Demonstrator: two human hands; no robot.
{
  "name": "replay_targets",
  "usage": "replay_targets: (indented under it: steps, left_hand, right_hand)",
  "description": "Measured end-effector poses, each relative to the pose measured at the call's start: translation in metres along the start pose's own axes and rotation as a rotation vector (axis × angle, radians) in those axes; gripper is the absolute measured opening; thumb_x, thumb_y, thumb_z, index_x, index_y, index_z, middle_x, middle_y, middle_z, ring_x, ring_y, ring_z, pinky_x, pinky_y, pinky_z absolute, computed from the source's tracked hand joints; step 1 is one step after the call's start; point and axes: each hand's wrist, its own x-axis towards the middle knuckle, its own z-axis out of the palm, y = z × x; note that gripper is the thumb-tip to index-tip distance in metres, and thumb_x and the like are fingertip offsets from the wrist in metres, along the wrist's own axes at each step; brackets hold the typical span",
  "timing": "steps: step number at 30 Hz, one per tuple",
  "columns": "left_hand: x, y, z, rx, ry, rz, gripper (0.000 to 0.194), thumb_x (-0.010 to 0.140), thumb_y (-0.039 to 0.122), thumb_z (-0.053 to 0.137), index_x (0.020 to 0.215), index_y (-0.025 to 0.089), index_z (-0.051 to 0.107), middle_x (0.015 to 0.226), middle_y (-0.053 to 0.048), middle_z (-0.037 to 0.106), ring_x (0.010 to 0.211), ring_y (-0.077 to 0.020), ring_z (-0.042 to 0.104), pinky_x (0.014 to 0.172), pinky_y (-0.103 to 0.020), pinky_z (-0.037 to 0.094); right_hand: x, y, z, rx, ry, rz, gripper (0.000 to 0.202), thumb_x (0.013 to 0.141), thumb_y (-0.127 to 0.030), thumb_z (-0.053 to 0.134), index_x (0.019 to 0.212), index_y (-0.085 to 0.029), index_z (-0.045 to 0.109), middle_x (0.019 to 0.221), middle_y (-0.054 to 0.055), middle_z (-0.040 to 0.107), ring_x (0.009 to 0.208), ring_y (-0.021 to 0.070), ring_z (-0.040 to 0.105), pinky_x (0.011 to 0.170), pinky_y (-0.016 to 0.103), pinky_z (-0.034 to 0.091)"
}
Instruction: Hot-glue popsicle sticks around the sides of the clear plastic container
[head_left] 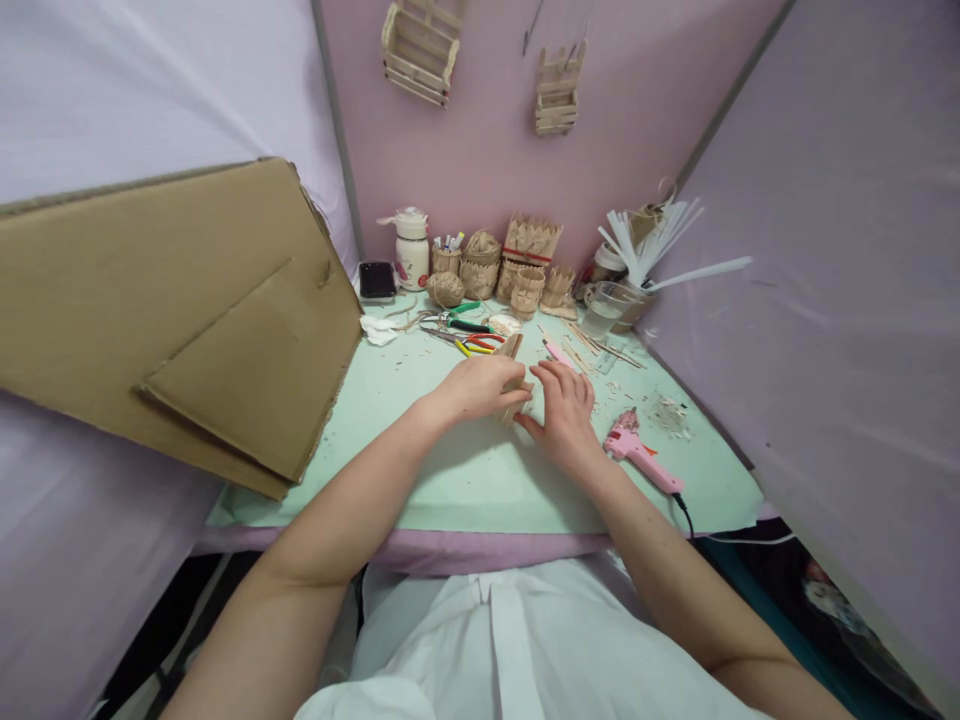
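Observation:
A small piece made of pale wooden craft sticks (510,347) stands over the middle of the table, partly hidden by my fingers. My left hand (484,387) is closed around it from the left, thumb and fingers pinching its side. At its right edge is my right hand (561,405), fingers curved and thumb apart from them. The right thumb tip is close to the piece's lower edge; whether it touches I cannot tell. A pink hot glue gun (643,452) lies to the right of my right hand.
Pliers with coloured handles (474,345) and a pink craft knife (556,352) lie beyond my hands. Twine balls (446,290), small stick-built pots (527,292), a white bottle (412,250) and a cup of glue sticks (637,290) line the back. Cardboard (225,330) leans at left.

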Motion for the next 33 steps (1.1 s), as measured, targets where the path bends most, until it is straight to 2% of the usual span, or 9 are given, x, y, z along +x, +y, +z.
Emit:
replay_targets:
  steps: [3,8,14,33]
  left_hand:
    - [0.0,-0.002,0.0,-0.019,-0.016,0.004,0.019,0.089,0.035,0.056,0.088,0.019,0.067,0.091,-0.005,0.07,0.089,-0.021,0.064,0.068,-0.027,0.042]
    - [0.001,-0.005,0.0,-0.034,-0.033,0.027,0.016,0.087,0.028,0.055,0.094,0.02,0.067,0.095,-0.005,0.07,0.092,-0.0208,0.063,0.072,-0.027,0.044]
    - [0.001,-0.005,0.001,-0.018,-0.03,0.014,0.016,0.088,0.031,0.054,0.091,0.022,0.066,0.093,-0.004,0.07,0.09,-0.0205,0.063,0.071,-0.027,0.044]
    - [0.002,-0.005,0.004,0.023,-0.012,-0.007,0.019,0.088,0.032,0.053,0.092,0.019,0.067,0.093,-0.006,0.07,0.09,-0.0225,0.064,0.07,-0.029,0.044]
  right_hand:
    - [-0.001,-0.001,-0.005,0.015,0.017,-0.026,0.063,0.085,-0.028,0.062,0.143,-0.024,0.036,0.141,0.016,0.047,0.134,0.0329,0.039,0.112,0.055,0.025]
    - [-0.004,-0.002,-0.008,0.011,0.023,-0.05,0.058,0.086,-0.029,0.062,0.141,-0.026,0.042,0.136,0.014,0.05,0.131,0.0328,0.041,0.112,0.055,0.026]
    - [-0.006,-0.003,-0.008,0.024,0.023,-0.037,0.054,0.085,-0.028,0.062,0.136,-0.025,0.046,0.134,0.013,0.052,0.128,0.0333,0.043,0.109,0.054,0.029]
    - [-0.004,-0.002,0.002,0.016,0.075,-0.035,0.039,0.088,-0.024,0.057,0.127,-0.022,0.051,0.127,0.013,0.06,0.125,0.0295,0.049,0.108,0.049,0.03]
